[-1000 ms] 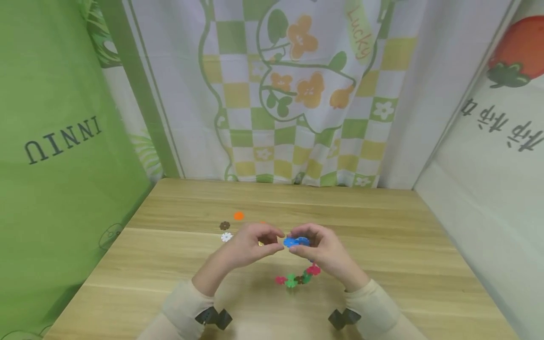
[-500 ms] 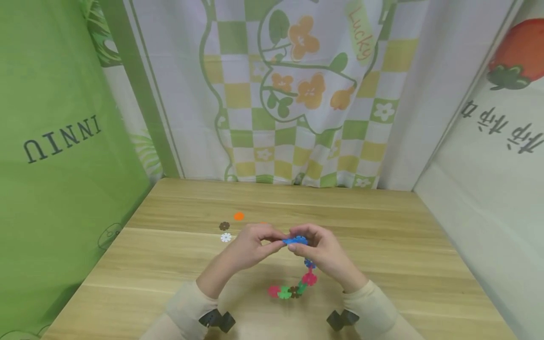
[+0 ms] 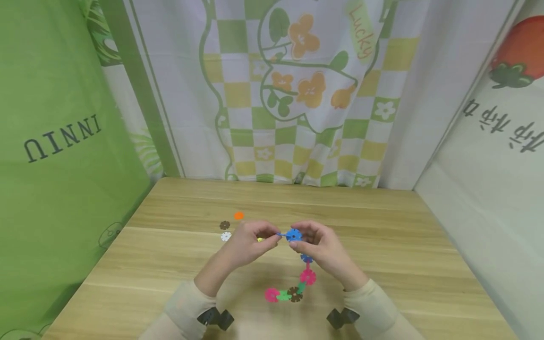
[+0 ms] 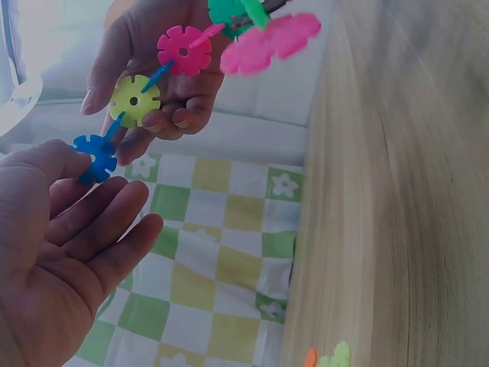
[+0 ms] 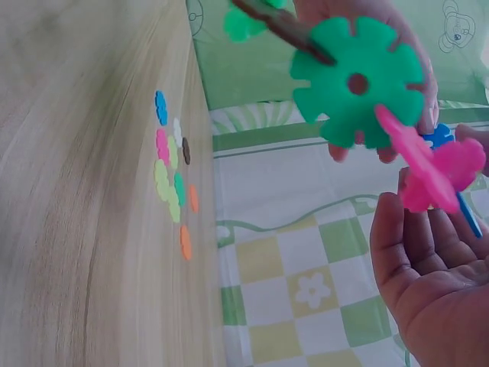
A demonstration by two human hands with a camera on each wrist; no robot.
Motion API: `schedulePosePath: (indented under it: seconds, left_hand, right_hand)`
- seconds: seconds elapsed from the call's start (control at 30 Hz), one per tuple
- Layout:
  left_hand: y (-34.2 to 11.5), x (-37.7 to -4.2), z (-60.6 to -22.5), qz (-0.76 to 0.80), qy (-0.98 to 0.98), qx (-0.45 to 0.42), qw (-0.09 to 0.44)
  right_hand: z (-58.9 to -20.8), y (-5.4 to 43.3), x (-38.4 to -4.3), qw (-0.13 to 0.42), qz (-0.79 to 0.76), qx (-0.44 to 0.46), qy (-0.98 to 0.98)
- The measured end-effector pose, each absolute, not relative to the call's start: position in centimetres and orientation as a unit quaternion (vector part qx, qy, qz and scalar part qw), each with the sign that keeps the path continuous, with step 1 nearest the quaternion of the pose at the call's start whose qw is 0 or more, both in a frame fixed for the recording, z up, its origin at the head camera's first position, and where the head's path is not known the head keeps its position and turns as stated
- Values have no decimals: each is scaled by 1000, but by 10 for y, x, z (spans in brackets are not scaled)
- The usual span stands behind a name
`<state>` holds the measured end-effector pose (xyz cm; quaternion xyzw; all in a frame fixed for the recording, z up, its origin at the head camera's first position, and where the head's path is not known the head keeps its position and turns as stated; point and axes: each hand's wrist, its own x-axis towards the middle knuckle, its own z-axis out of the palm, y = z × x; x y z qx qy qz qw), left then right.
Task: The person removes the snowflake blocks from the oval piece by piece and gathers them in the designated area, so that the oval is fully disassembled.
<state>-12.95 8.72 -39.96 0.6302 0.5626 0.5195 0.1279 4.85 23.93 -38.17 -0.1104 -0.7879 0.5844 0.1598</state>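
My left hand point(image 3: 255, 240) pinches a blue notched snowflake disc point(image 4: 95, 157) between thumb and fingers. It joins a chain through another blue disc seen edge-on. My right hand point(image 3: 320, 245) holds the chain close by, its fingers around a yellow-green disc point(image 4: 134, 100). Below the right hand the chain hangs in a curve: a blue disc point(image 3: 306, 258), a pink disc point(image 3: 308, 277), a green disc point(image 5: 357, 82), a brown disc point(image 3: 295, 294), a light green disc point(image 3: 284, 295) and a pink end disc point(image 3: 272, 295). The right palm and fingers hide part of the chain in the head view.
On the wooden table point(image 3: 382, 245) lie loose discs left of the hands: an orange disc point(image 3: 239, 215), a brown disc point(image 3: 224, 225) and a white disc point(image 3: 225, 236). More lie partly behind the left hand. A patterned curtain point(image 3: 306, 141) hangs behind the table.
My left fingers have closed from a gap onto the blue disc. The neighbouring blue disc has turned to face the head camera, and the chain's hanging end has swung down and left.
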Motion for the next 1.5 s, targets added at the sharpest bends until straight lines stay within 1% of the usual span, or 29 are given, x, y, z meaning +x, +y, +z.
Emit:
schedulePosePath:
  seconds: [0.43,0.8,1.03,1.33,1.5]
  left_hand:
    - [88,-126,-399,516,564,611,205]
    - [92,-120,-397,534,548,595,245]
    - [94,-117,-397,542,546,585,257]
    - [94,-118,-396,550,548,552,304]
    - [94,-120,-396,560,534,547,319]
  right_hand:
    - [-382,241,51,183,592,-104,-778]
    - [-384,243,51,191,599,-77,-774]
    - [-386,244,52,194,601,-70,-773]
    - [-387,242,51,194,595,-76,-776]
    - [-386,241,51,196,593,-75,-777]
